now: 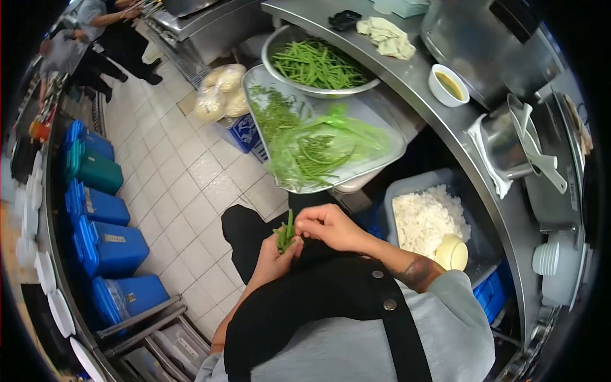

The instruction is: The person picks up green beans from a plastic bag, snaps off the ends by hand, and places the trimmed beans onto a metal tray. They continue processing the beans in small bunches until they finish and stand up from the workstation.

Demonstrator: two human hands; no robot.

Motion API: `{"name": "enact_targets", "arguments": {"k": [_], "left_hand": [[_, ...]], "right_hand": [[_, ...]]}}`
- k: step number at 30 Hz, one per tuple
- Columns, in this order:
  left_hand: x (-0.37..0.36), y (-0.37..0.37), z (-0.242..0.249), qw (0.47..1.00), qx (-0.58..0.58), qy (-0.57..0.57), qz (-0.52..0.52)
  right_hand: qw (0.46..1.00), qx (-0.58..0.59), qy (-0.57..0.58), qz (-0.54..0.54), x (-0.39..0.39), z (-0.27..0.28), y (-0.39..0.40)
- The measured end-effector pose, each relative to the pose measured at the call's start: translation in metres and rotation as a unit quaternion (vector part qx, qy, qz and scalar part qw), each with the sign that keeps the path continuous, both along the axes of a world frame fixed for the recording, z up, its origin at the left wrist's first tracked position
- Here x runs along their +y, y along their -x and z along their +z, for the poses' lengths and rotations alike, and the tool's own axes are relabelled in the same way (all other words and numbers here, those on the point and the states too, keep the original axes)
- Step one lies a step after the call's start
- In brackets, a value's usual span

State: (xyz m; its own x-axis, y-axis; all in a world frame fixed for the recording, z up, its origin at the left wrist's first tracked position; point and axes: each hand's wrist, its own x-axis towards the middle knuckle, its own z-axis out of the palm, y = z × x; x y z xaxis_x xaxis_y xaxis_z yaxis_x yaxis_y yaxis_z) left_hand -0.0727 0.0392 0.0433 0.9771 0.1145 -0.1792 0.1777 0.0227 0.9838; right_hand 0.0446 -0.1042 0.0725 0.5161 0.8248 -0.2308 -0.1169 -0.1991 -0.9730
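My left hand (273, 260) grips a small bunch of green beans (284, 233) upright in front of my black apron. My right hand (328, 224) pinches the top of the same bunch with its fingertips. Ahead, a metal tray (382, 121) holds loose green beans and a clear plastic bag of green beans (318, 148). Behind the tray, a round metal bowl (280, 39) is filled with more green beans.
A grey tub of cooked rice (423, 216) with a yellow cup (452, 253) sits to my right under the curved steel counter (414, 79). On the counter are a white sauce bowl (448, 84), a cloth (387, 35) and pots. Blue bins (111, 245) line the left; people stand far back.
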Motion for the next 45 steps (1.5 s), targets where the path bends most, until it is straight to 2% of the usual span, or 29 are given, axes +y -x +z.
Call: {"name": "enact_targets", "arguments": {"k": [2, 3, 4, 6, 7, 8, 9, 12, 15, 16, 19, 21, 22, 24, 26, 28, 29, 32, 33, 36, 38, 39, 41, 42, 43, 45], "left_hand": [[-0.008, -0.008, -0.004, 0.994, 0.007, 0.108, 0.011], [-0.016, -0.011, 0.000, 0.983, 0.002, 0.183, 0.017], [-0.018, -0.014, 0.004, 0.978, -0.004, 0.209, 0.020], [-0.022, -0.020, 0.008, 0.965, -0.017, 0.259, 0.031], [-0.024, -0.022, 0.008, 0.960, -0.005, 0.275, 0.058], [-0.024, -0.023, 0.008, 0.953, 0.008, 0.291, 0.084], [-0.023, -0.024, 0.007, 0.945, 0.019, 0.306, 0.110], [-0.013, -0.019, 0.002, 0.941, 0.034, 0.311, 0.127], [-0.011, -0.017, 0.007, 0.955, 0.047, 0.234, 0.174], [-0.011, -0.018, 0.009, 0.959, 0.051, 0.208, 0.185], [-0.007, -0.025, 0.006, 0.980, 0.042, 0.026, 0.194], [-0.010, -0.036, 0.001, 0.975, -0.029, -0.083, 0.204], [-0.012, -0.046, 0.002, 0.966, -0.067, -0.138, 0.206], [-0.021, -0.062, 0.025, 0.958, -0.068, -0.225, 0.162], [-0.027, -0.075, 0.035, 0.941, -0.102, -0.308, 0.098], [-0.031, -0.087, 0.033, 0.908, -0.169, -0.383, 0.018], [-0.035, -0.092, 0.031, 0.909, -0.190, -0.372, 0.003], [-0.040, -0.093, 0.033, 0.917, -0.128, -0.378, -0.012], [-0.042, -0.093, 0.035, 0.939, -0.131, -0.318, 0.016], [-0.038, -0.088, 0.030, 0.999, -0.009, -0.042, 0.030], [-0.041, -0.085, 0.039, 0.988, 0.016, 0.133, 0.071], [-0.041, -0.085, 0.044, 0.971, 0.027, 0.220, 0.092], [-0.034, -0.086, 0.040, 0.939, 0.014, 0.316, 0.137], [-0.029, -0.086, 0.037, 0.918, 0.006, 0.363, 0.159], [-0.025, -0.085, 0.035, 0.912, -0.016, 0.376, 0.164], [-0.015, -0.084, 0.032, 0.896, -0.032, 0.411, 0.166]], "right_hand": [[0.992, 0.110, -0.048, -0.046, -0.007, -0.018, -0.011], [0.993, 0.088, -0.045, -0.061, -0.013, -0.011, -0.023], [0.996, 0.023, -0.045, -0.070, -0.019, -0.004, -0.039], [0.982, -0.143, 0.092, -0.082, -0.027, 0.021, -0.072], [0.939, -0.327, 0.032, -0.095, -0.028, 0.012, -0.093], [0.860, -0.498, -0.030, -0.106, -0.029, 0.000, -0.108], [0.816, -0.564, 0.021, -0.120, -0.030, -0.003, -0.113], [0.863, -0.473, 0.174, 0.030, -0.042, -0.024, -0.149], [0.749, -0.618, 0.237, -0.008, -0.049, -0.046, -0.157], [0.742, -0.624, 0.244, -0.005, -0.053, -0.051, -0.161], [0.721, -0.642, 0.260, 0.008, -0.059, -0.051, -0.164], [0.711, -0.653, 0.260, 0.020, -0.064, -0.039, -0.158], [0.711, -0.657, 0.249, 0.017, -0.065, -0.027, -0.150], [0.710, -0.665, 0.232, 0.010, -0.065, 0.001, -0.121], [0.753, -0.633, 0.174, 0.043, -0.065, 0.022, -0.096], [0.765, -0.640, 0.073, 0.023, -0.065, 0.033, -0.080], [0.763, -0.642, 0.069, 0.017, -0.065, 0.038, -0.075], [0.811, -0.584, -0.014, -0.037, -0.063, 0.042, -0.076], [0.855, -0.516, -0.033, -0.047, -0.061, 0.042, -0.074], [0.949, -0.293, -0.087, -0.078, -0.048, 0.039, -0.070], [0.979, -0.130, -0.112, -0.112, -0.035, 0.036, -0.066], [0.977, -0.114, -0.102, -0.146, -0.029, 0.033, -0.067], [0.921, -0.324, -0.103, -0.192, -0.021, 0.025, -0.081], [0.874, -0.424, -0.103, -0.213, -0.018, 0.023, -0.085], [0.843, -0.486, -0.070, -0.219, -0.017, 0.026, -0.086], [0.881, -0.431, -0.094, -0.171, -0.018, 0.030, -0.081]]}}
